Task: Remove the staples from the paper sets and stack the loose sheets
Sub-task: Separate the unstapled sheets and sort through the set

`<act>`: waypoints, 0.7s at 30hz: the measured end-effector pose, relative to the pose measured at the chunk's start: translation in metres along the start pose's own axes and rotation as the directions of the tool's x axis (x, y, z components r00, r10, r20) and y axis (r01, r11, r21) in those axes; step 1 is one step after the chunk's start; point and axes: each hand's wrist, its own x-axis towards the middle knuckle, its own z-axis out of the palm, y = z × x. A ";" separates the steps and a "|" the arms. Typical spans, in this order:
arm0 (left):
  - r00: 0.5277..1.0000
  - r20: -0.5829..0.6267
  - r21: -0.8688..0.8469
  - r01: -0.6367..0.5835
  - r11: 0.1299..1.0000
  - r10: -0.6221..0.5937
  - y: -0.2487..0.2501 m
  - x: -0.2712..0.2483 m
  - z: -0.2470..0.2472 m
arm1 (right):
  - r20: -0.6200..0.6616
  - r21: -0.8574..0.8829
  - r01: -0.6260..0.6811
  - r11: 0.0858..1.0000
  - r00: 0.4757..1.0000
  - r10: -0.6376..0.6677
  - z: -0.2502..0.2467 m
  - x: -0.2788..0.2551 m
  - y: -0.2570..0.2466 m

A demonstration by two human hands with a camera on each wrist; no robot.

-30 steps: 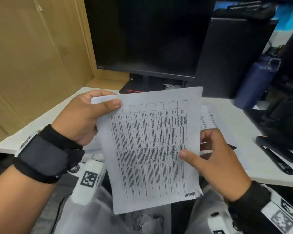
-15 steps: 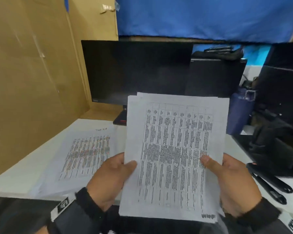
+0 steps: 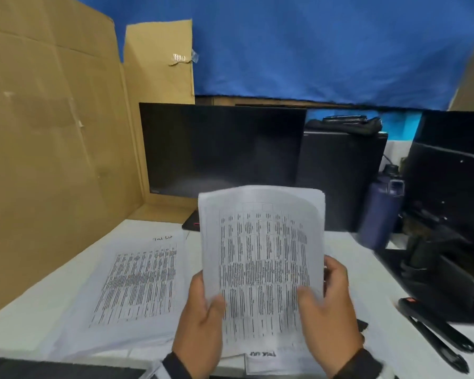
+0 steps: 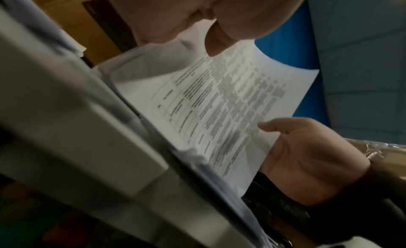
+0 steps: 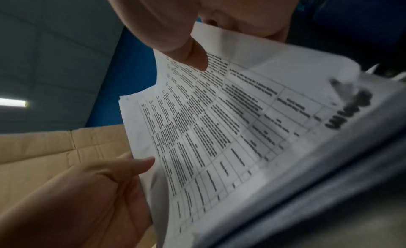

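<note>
I hold a set of printed sheets point(image 3: 263, 255) upright above the white desk point(image 3: 367, 274), its table print facing me. My left hand point(image 3: 203, 324) grips its lower left edge, thumb on the front. My right hand point(image 3: 326, 310) grips the lower right edge the same way. In the left wrist view the paper set point(image 4: 219, 102) curves between my left thumb and my right hand point(image 4: 307, 156). The right wrist view shows the paper set point(image 5: 219, 130) with my left hand point(image 5: 87, 191) at its far edge. A pile of loose printed sheets point(image 3: 137, 283) lies flat on the desk to the left.
A dark monitor point(image 3: 219, 149) stands behind the papers, a cardboard wall point(image 3: 52, 146) on the left. A blue bottle point(image 3: 381, 212) and black bags point(image 3: 443, 263) crowd the right side. Two black pens point(image 3: 438, 332) lie at the desk's right front. More sheets point(image 3: 263, 356) lie under my hands.
My left hand slid from the set's top corner down to its lower left edge. Both hands raised the sheets upright, and the head view tilted up, revealing the pile on the left.
</note>
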 end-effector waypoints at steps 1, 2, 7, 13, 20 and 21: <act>1.000 -0.007 0.005 0.001 1.000 -0.001 -0.002 -0.001 0.002 | 0.008 -0.002 0.001 1.000 1.000 -0.001 0.003 -0.003 0.002; 1.000 -0.019 0.004 -0.003 1.000 0.004 -0.003 -0.001 0.003 | 0.013 -0.004 0.014 1.000 1.000 -0.014 0.005 -0.006 0.002; 0.986 -0.107 -0.017 -0.128 0.992 0.125 0.004 0.010 0.005 | 0.002 0.015 0.181 0.983 0.984 -0.181 0.013 -0.008 -0.013; 0.994 -0.103 -0.201 0.003 0.980 -0.024 -0.011 0.011 0.005 | -0.036 -0.020 0.120 0.993 0.992 -0.121 0.020 -0.007 0.011; 0.986 -0.165 -0.234 -0.043 0.971 0.004 0.007 0.021 -0.011 | 0.006 -0.002 0.149 0.989 0.989 -0.149 0.009 0.011 0.006; 0.985 -0.172 -0.220 -0.048 0.974 0.009 0.011 0.023 -0.013 | 0.042 -0.006 0.167 0.986 0.985 -0.166 0.008 0.013 0.001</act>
